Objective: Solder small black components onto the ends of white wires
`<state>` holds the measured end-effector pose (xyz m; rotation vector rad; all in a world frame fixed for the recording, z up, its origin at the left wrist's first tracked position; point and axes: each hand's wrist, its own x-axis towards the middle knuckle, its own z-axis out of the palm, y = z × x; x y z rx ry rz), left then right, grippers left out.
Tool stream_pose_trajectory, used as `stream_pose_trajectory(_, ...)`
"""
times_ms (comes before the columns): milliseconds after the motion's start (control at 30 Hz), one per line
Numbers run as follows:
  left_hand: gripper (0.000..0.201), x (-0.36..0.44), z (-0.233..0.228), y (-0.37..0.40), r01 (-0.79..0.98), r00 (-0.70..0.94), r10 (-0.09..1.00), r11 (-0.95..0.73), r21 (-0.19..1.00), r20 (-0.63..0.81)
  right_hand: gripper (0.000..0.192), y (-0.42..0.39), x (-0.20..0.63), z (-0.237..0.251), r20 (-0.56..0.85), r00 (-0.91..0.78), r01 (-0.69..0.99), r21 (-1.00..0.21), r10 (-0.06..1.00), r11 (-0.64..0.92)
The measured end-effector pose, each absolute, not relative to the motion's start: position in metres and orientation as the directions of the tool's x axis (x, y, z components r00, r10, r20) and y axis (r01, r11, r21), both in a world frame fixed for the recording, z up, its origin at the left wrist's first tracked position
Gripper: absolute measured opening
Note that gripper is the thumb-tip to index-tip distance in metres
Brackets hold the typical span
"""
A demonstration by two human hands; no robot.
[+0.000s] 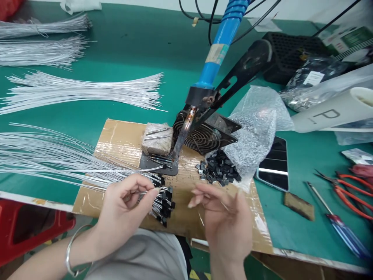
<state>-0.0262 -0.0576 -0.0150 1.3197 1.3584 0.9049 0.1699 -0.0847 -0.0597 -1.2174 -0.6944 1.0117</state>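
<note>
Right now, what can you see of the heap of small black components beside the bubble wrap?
The heap of small black block-shaped components lies loose on the tape-covered cardboard sheet, spilling from the mouth of the clear bubble-wrap bag. The pieces look like plastic and point every way, a few scattered at the left edge. It sits in front of the rusty wire fan guard. Neither hand touches it; the right hand is nearest.

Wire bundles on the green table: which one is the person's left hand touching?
The nearest bundle, fanned across the cardboard; the left hand pinches its component-tipped ends. The others lie farther back, untouched.
</note>
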Motion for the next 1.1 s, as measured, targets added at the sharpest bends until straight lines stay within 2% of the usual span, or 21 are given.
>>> stream_pose_trajectory(67,0.008,-0.028,-0.017,-0.057,0.210,0.076,0.985,0.136,0.968,-0.155,0.055,-0.085,0.190,-0.066,-0.016,0.536,-0.047,-0.999,0.844,0.011)
stream_pose_trajectory(100,0.006,-0.029,-0.018,-0.057,0.192,0.070,0.986,0.134,0.972,-0.150,0.044,-0.086,0.198,-0.070,0.036,0.569,0.097,-0.995,0.821,-0.023)
stream_pose_trajectory(167,0.006,-0.030,-0.021,-0.057,0.178,0.072,0.988,0.124,0.976,-0.139,0.023,-0.085,0.213,-0.076,0.159,0.526,0.384,-0.921,0.836,-0.067)
stream_pose_trajectory(233,0.008,-0.031,-0.023,-0.058,0.201,0.086,0.986,0.121,0.972,-0.140,0.013,-0.082,0.221,-0.081,0.264,0.371,0.612,-0.790,0.890,-0.021)
stream_pose_trajectory(333,0.007,-0.032,-0.023,-0.058,0.241,0.092,0.986,0.116,0.964,-0.142,0.012,-0.074,0.226,-0.084,0.349,0.181,0.777,-0.623,0.920,0.084)
stream_pose_trajectory(400,0.008,-0.031,-0.022,-0.057,0.253,0.095,0.986,0.108,0.961,-0.135,0.012,-0.071,0.226,-0.084,0.372,0.152,0.810,-0.578,0.916,0.100)
stream_pose_trajectory(533,0.009,-0.030,-0.018,-0.052,0.276,0.105,0.987,0.089,0.957,-0.122,0.015,-0.075,0.222,-0.087,0.400,0.176,0.826,-0.557,0.899,0.086)
stream_pose_trajectory(600,0.010,-0.029,-0.015,-0.050,0.283,0.110,0.988,0.077,0.956,-0.113,0.017,-0.080,0.218,-0.088,0.368,0.261,0.795,-0.607,0.893,0.018)
stream_pose_trajectory(700,0.011,-0.027,-0.012,-0.047,0.292,0.119,0.987,0.067,0.954,-0.106,0.015,-0.085,0.210,-0.084,0.264,0.441,0.631,-0.770,0.858,-0.088)
stream_pose_trajectory(800,0.011,-0.027,-0.012,-0.047,0.305,0.122,0.986,0.075,0.949,-0.117,0.009,-0.085,0.197,-0.072,0.206,0.520,0.448,-0.892,0.829,-0.059)
stream_pose_trajectory(933,0.011,-0.027,-0.016,-0.050,0.327,0.113,0.984,0.094,0.940,-0.138,0.006,-0.080,0.177,-0.054,0.065,0.528,0.205,-0.977,0.846,-0.053)
stream_pose_trajectory(1100,0.014,-0.028,-0.015,-0.048,0.402,0.144,0.971,0.117,0.908,-0.189,0.004,-0.075,0.154,-0.042,-0.077,0.438,-0.031,-0.997,0.896,-0.071)
